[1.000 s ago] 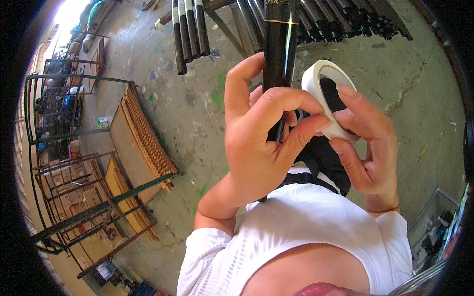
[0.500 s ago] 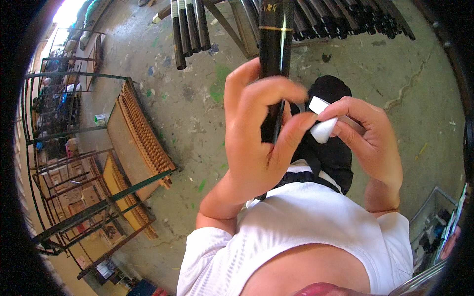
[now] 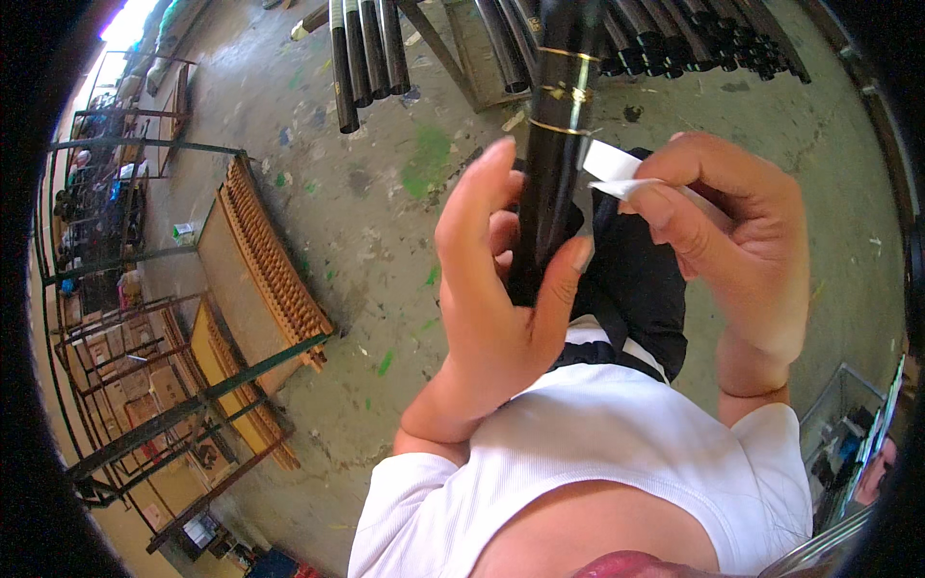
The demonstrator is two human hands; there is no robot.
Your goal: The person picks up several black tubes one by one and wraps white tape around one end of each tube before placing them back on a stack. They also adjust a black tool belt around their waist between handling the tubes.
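A glossy black tube (image 3: 552,173) with thin gold bands stands in front of my body, one end toward the top of the view. My left hand (image 3: 487,289) holds its lower part, with the thumb on the right side and the fingers behind and to the left. In my right hand (image 3: 747,226), a folded white strip (image 3: 611,162) is pinched between thumb and forefinger. The strip's free end reaches the tube's right side near a gold band; whether it sticks there I cannot tell.
Several dark tubes (image 3: 665,43) lie in rows on a stand at the far side, and others with pale ends (image 3: 366,58) are at far left. Left is a green metal rack (image 3: 193,400) with a ridged wooden board (image 3: 275,260). A grey bin (image 3: 838,414) stands at right.
The tube has shifted so that more gold bands show. My left thumb and forefinger have moved away from the white strip, and my right hand has brought the strip up to the tube's side.
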